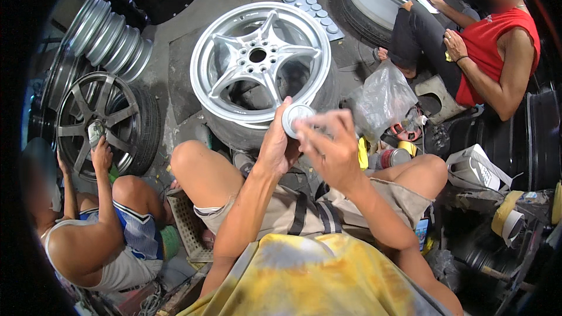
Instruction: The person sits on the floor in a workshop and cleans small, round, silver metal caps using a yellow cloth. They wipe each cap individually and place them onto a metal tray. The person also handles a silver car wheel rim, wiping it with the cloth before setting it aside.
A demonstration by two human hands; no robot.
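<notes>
A small round silver-grey cap (290,119), like a wheel centre cap, sits in my left hand (273,149), whose fingers and thumb close around its edge. My right hand (338,151) is over the cap's right side with a fingertip against its face. Its other fingers are bent and smeared by motion, so whether they hold anything is hidden. Just beyond my hands a silver spoked wheel rim (298,51) lies face up on a tyre (234,136). Behind it, a grey board (335,36) carries several similar round caps.
At left, a person (111,222) handles a dark spoked wheel (79,96). At right, a person in red (497,52) touches a white wheel (374,9). A clear plastic bag (383,99), a tin (393,158) and a plastic basket (190,228) lie around my legs. Bare rims (111,38) lean back left.
</notes>
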